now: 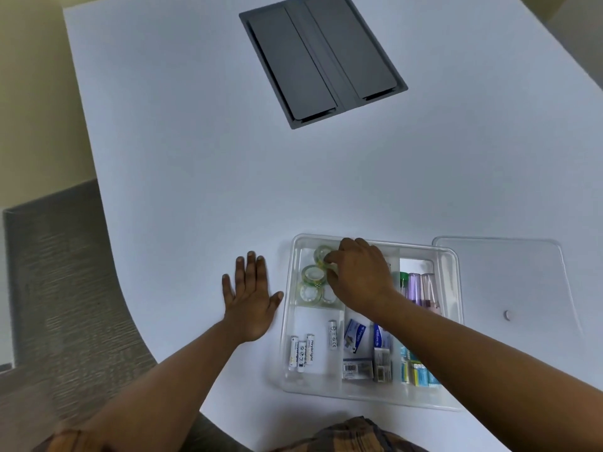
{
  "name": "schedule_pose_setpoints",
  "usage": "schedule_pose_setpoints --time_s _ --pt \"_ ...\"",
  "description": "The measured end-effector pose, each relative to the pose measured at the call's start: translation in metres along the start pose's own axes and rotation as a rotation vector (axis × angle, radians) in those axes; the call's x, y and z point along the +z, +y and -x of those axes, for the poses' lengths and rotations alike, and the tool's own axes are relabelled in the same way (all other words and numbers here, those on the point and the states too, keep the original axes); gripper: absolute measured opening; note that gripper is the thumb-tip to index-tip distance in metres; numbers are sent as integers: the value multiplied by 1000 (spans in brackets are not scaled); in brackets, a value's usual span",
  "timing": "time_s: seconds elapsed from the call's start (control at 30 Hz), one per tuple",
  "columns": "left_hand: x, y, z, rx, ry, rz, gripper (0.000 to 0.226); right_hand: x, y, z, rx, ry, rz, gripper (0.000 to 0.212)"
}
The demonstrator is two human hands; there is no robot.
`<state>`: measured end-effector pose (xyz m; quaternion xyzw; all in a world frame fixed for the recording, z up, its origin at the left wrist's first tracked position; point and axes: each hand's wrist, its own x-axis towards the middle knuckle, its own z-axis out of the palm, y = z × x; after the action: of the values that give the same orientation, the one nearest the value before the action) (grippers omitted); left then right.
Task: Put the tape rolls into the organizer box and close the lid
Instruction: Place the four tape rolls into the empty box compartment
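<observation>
Clear tape rolls (312,275) lie clustered in the open organizer box's (290,321) far-left compartment; its clear lid (509,275) rests alongside.

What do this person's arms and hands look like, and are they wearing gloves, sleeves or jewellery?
Both hands are bare: no gloves, rings or watch show on the left hand or the right hand. Both forearms are uncovered as far as the picture shows. At the bottom edge, a brown plaid garment is visible.

White table (195,141) — organizer box (288,353), lid (522,275), left hand (249,308).
</observation>
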<state>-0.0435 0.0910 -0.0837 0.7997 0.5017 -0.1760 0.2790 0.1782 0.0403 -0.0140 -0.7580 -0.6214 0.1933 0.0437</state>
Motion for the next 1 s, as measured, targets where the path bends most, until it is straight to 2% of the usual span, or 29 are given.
schedule_pose_setpoints --time_s 0.1,0.27,0.5,0.77,1.0 --pt "-1 1 0 -3 -24 6 74 -1 -7 4 -14 -30 -25 24" --pt "-3 2 2 -7 -41 -8 74 0 -15 3 -40 -180 67 28" --pt "-7 2 -1 -17 -118 -13 76 -3 -23 -5 -92 -227 149 22" --pt "-15 1 -6 -21 -231 -35 80 5 -26 -14 -123 -88 197 15" --pt "-15 1 -6 -29 -224 -38 80 10 -20 -14 -175 -102 265 28"
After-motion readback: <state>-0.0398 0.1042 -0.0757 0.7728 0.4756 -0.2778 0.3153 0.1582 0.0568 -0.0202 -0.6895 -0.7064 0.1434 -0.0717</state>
